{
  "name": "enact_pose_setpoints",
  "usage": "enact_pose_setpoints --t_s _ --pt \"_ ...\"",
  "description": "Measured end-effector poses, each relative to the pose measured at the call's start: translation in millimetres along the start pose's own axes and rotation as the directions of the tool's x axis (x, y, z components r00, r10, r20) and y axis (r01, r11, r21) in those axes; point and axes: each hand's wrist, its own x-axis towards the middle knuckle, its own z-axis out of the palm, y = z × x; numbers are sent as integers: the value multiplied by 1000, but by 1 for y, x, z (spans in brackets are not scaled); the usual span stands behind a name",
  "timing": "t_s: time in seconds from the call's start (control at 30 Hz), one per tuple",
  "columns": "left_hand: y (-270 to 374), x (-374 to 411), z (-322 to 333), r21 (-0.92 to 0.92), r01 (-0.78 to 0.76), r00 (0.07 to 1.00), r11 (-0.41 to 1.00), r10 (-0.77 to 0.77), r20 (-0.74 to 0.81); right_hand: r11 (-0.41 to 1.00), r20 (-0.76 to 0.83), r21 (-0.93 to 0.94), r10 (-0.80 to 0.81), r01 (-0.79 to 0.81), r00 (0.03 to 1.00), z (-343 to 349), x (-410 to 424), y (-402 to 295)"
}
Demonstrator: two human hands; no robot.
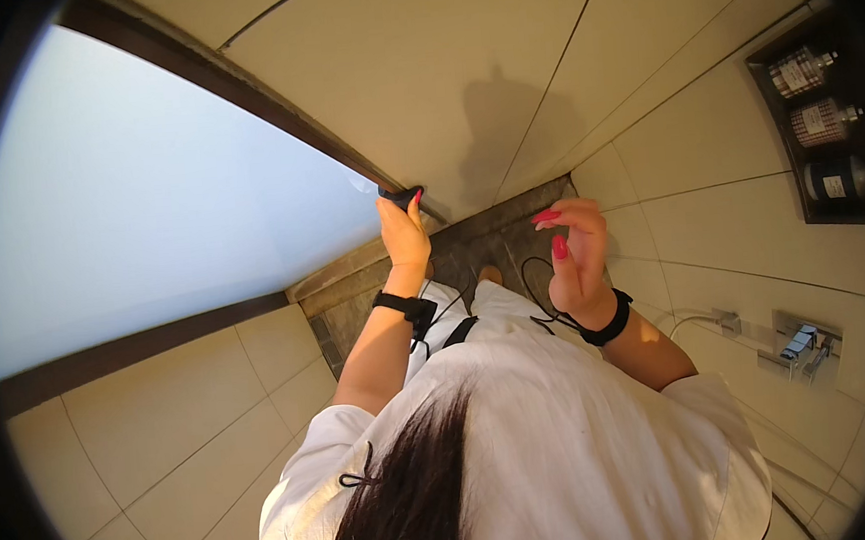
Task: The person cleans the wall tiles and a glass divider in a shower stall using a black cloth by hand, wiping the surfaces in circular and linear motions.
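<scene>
My left hand (405, 233) grips a small black object (402, 195), whose kind I cannot tell, at the edge of a dark window frame (240, 106). Beside that frame is a bright frosted pane (156, 191). My right hand (580, 256) hangs in the air to the right, thumb and fingers apart, with nothing in it. Each wrist wears a black band, and thin black cables run between the arms. Below the hands are my white trousers (499, 303) and a dark tiled floor (487, 243).
Beige wall tiles (418, 68) surround me. Several bottles (821, 122) stand in a dark wall niche (789, 147) at the right. Under it, a chrome shower mixer (802, 342) and a hose outlet (726, 321) stick out from the wall. A stone ledge (507, 204) runs along the wall's foot.
</scene>
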Motion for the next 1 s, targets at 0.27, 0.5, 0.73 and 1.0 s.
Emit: enact_pose_setpoints --t_s 0.27,0.5,0.73,1.0 --pt "-21 -12 -67 -361 473 792 804 -208 574 937 179 73 326 -343 928 -15 -7 12" --pt "52 -3 -174 -698 682 717 -218 9 697 915 439 101 312 -392 842 -6 20 -10" --pt "124 -1 -196 -716 592 775 -370 17 632 810 508 380 221 -447 832 11 46 -57" --pt "210 16 -205 -406 -447 766 797 576 286 33 794 529 332 -848 509 12 64 -58"
